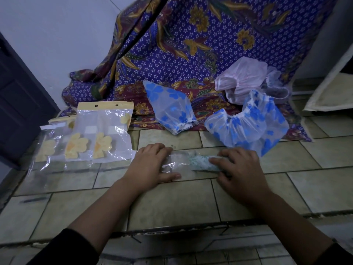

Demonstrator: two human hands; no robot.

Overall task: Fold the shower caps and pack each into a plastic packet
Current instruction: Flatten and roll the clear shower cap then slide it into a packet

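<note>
A folded green-patterned shower cap (202, 162) lies on the tiled surface, partly inside a clear plastic packet (175, 163). My left hand (150, 163) rests on the packet's left part, fingers curved over it and thumb along its near edge. My right hand (240, 169) holds the right end of the folded cap, fingers curled round it. Two blue-flowered caps (170, 108) (248, 127) lie behind on the cloth's edge. A pale pink cap (242, 81) sits further back.
Packets holding yellow-flowered caps (99, 134) lie at the left on a clear sheet. A purple batik cloth (191, 44) hangs behind and spreads onto the tiles. A dark door (17, 104) stands at far left, a white panel (328, 83) at right.
</note>
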